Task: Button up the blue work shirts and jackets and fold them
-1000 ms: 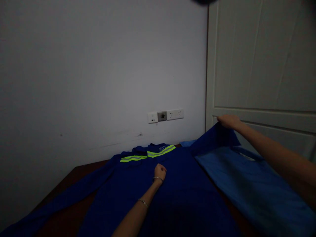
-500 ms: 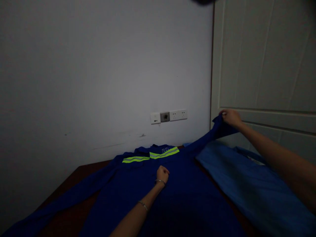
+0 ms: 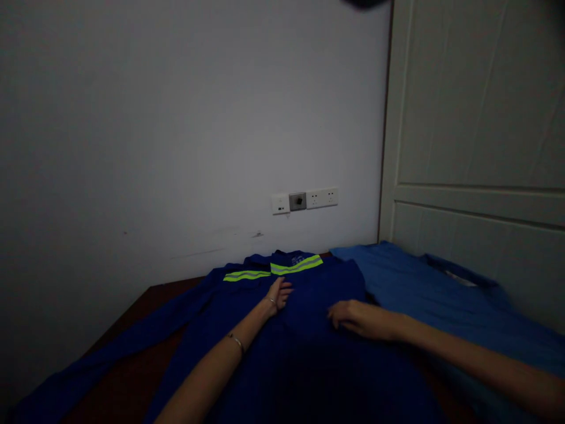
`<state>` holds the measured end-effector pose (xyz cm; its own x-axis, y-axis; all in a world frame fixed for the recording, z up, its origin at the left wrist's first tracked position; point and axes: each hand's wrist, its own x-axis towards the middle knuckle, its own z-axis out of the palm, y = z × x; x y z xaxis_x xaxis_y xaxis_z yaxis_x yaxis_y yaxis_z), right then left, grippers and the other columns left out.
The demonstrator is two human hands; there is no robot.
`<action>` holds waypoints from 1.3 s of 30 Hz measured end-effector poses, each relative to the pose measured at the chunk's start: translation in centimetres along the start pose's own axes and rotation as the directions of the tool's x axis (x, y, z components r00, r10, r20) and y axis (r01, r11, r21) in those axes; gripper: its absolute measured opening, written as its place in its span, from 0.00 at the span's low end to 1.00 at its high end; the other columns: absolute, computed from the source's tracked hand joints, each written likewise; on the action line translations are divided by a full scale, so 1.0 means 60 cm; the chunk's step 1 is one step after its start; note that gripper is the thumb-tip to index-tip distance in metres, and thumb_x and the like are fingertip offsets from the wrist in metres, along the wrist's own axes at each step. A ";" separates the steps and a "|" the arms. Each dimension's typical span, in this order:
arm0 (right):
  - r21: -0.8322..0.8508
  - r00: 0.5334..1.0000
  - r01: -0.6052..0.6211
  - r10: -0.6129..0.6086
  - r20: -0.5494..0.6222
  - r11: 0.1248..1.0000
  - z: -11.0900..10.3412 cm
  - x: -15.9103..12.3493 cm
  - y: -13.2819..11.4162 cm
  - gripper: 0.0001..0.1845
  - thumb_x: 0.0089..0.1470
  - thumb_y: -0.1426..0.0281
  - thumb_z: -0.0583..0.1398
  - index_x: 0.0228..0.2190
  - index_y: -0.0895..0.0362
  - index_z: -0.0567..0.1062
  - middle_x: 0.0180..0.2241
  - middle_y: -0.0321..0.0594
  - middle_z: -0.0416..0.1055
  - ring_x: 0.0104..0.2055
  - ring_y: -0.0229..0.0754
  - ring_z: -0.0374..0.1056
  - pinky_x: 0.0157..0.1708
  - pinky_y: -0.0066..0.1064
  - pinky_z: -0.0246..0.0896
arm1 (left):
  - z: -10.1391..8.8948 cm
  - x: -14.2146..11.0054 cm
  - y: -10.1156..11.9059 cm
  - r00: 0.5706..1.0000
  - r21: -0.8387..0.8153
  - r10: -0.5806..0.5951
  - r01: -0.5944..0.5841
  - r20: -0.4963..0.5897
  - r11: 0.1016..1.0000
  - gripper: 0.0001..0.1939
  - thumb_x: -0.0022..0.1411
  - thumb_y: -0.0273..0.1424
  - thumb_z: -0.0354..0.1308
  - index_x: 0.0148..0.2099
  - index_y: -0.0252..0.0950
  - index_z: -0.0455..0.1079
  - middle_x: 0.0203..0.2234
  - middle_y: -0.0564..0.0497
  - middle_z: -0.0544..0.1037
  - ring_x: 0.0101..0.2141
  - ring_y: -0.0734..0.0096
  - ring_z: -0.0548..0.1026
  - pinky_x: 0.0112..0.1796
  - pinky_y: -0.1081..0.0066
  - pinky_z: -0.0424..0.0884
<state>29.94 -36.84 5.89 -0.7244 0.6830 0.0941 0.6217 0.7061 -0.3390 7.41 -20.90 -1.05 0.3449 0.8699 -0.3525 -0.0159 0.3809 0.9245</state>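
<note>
A dark blue work jacket (image 3: 304, 330) lies spread with its front up, reflective yellow-green strips (image 3: 296, 266) across its chest. My left hand (image 3: 279, 294) rests on the chest just below the strips, its fingers loosely apart and holding nothing. Over the jacket's right side is my right hand (image 3: 353, 318), fingers curled down on the dark blue cloth of the right sleeve, which is folded inward at the shoulder. In the dim light the cuff cannot be made out. The left sleeve (image 3: 132, 335) stretches out toward the lower left.
To the right lies a lighter blue garment (image 3: 424, 300) with a dark collar, partly under the jacket. Both are on a dark red-brown table (image 3: 172, 288) against a pale wall (image 3: 176, 147) with sockets (image 3: 322, 198). A panelled door (image 3: 468, 118) stands at the right.
My right hand has brought the right sleeve down and inward from the upper right onto the jacket. My left hand has moved slightly up and left, its fist loosening into spread fingers.
</note>
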 end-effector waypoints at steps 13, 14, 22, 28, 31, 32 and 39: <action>-0.080 0.978 -0.157 0.143 -0.154 0.984 0.047 -0.036 -0.014 0.22 0.43 0.83 0.49 0.41 0.56 0.66 0.42 0.42 0.65 0.44 0.39 0.63 0.45 0.31 0.57 | 0.019 -0.117 -0.026 0.994 0.251 0.084 -0.101 0.077 0.963 0.26 0.38 0.19 0.64 0.44 0.31 0.67 0.16 0.59 0.68 0.19 0.79 0.68 0.25 0.78 0.65; -0.090 0.978 -0.137 0.120 -0.169 0.986 0.051 -0.034 -0.026 0.24 0.44 0.83 0.50 0.43 0.56 0.65 0.45 0.42 0.63 0.47 0.39 0.61 0.47 0.31 0.57 | 0.023 -0.124 -0.020 0.992 0.239 0.105 -0.120 0.075 0.964 0.26 0.39 0.18 0.62 0.45 0.31 0.66 0.16 0.58 0.68 0.19 0.79 0.68 0.25 0.78 0.66; -0.141 0.926 -0.145 0.085 -0.368 0.979 0.095 -0.002 -0.074 0.32 0.47 0.73 0.56 0.55 0.52 0.55 0.54 0.46 0.56 0.54 0.47 0.55 0.50 0.42 0.55 | 0.052 -0.175 0.033 0.996 0.065 0.079 -0.081 0.035 0.995 0.21 0.47 0.19 0.56 0.46 0.33 0.64 0.23 0.54 0.72 0.20 0.77 0.70 0.21 0.75 0.68; 0.277 0.824 -0.098 0.234 -0.516 0.956 0.075 0.023 -0.061 0.16 0.53 0.72 0.51 0.46 0.55 0.64 0.33 0.38 0.69 0.33 0.36 0.67 0.34 0.29 0.64 | 0.046 -0.185 0.041 0.998 -0.117 0.063 -0.065 -0.022 0.991 0.17 0.51 0.19 0.53 0.45 0.30 0.61 0.18 0.56 0.68 0.14 0.79 0.67 0.18 0.76 0.66; 0.283 0.793 -0.085 0.237 -0.561 0.955 0.071 0.033 -0.068 0.20 0.49 0.66 0.57 0.46 0.54 0.64 0.39 0.42 0.67 0.39 0.40 0.66 0.35 0.31 0.64 | 0.044 -0.191 0.041 0.996 -0.139 0.072 -0.078 -0.052 0.987 0.19 0.49 0.17 0.54 0.45 0.30 0.61 0.19 0.56 0.69 0.14 0.79 0.68 0.18 0.77 0.65; 0.266 0.792 -0.093 0.233 -0.564 0.959 0.074 0.036 -0.072 0.26 0.46 0.64 0.60 0.48 0.54 0.62 0.43 0.44 0.65 0.42 0.42 0.65 0.38 0.33 0.64 | 0.043 -0.194 0.041 0.996 -0.130 0.064 -0.071 -0.057 0.989 0.20 0.49 0.17 0.54 0.46 0.31 0.61 0.19 0.56 0.69 0.14 0.79 0.67 0.18 0.77 0.65; 0.228 0.786 -0.198 0.294 -0.544 0.953 0.084 0.071 -0.077 0.47 0.37 0.62 0.65 0.57 0.54 0.51 0.51 0.48 0.60 0.51 0.48 0.59 0.47 0.41 0.58 | 0.051 -0.206 0.045 0.994 -0.044 0.112 -0.113 -0.012 0.993 0.16 0.44 0.23 0.62 0.39 0.33 0.68 0.22 0.54 0.72 0.20 0.79 0.69 0.21 0.78 0.64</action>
<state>22.46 -38.14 3.12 -0.2242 0.8458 0.4840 0.6683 0.4949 -0.5553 5.96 -31.56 6.25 0.3296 0.9109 -0.2483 -0.0962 0.2940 0.9510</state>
